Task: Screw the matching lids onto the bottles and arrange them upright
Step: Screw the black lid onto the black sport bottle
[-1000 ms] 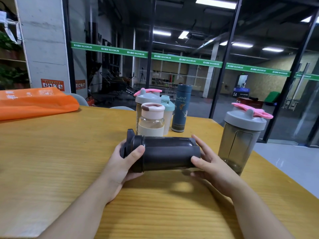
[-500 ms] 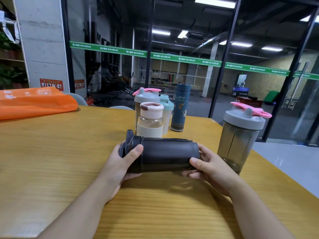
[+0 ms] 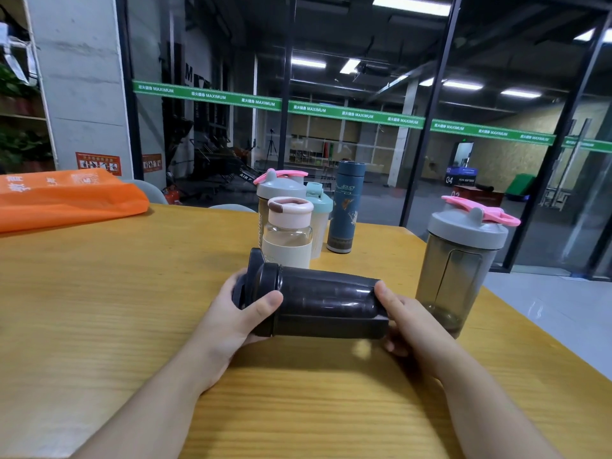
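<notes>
Black shaker bottle [image 3: 326,306] lies sideways, lid [image 3: 261,293] pointing left. Left hand [image 3: 231,321] grips the lid end, right hand [image 3: 409,321] grips the base, fingers partly hidden underneath.

Both forearms reach forward from the near edge of the counter [image 3: 99,326] and angle inward toward each other, bare to the bottom of the view. The left hand [image 3: 228,321] is curled around the capped end of the dark bottle [image 3: 328,306], which lies sideways between the hands; its thumb [image 3: 265,306] presses over the near side, while the fingers wrap behind and are mostly hidden. The right hand [image 3: 414,321] cups the bottle's base end, thumb laid along the top edge, the other fingers tucked underneath. Both wrists sit low, close to the counter surface.
</notes>
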